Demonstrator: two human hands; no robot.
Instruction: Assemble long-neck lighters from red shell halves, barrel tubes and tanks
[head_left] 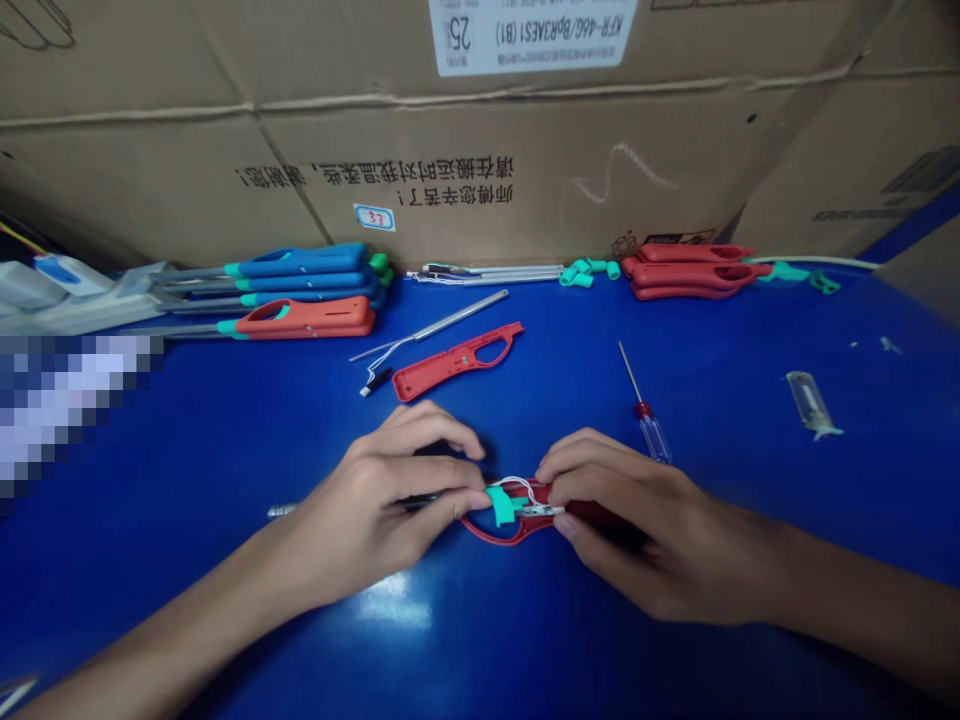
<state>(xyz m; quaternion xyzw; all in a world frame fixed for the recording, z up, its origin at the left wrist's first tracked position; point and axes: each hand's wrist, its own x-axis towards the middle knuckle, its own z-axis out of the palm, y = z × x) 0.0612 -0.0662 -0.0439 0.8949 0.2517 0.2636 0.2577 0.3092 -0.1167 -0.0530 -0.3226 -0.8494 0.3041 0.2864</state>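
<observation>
The left hand (pixel 401 485) had its fingers (pixel 466 502) clamped on a green piece (pixel 501 507); the right hand (pixel 649 515) pinched a small wired part (pixel 536 511); a red shell (pixel 504 541) lay beneath.

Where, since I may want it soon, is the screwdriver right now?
In the head view, the screwdriver lies on the blue table, right of centre, just beyond the right hand, handle toward it.

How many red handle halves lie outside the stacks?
2. The far half lies beyond the left hand; the near half, partly covered, between that and the right hand. More may be hidden.
</observation>
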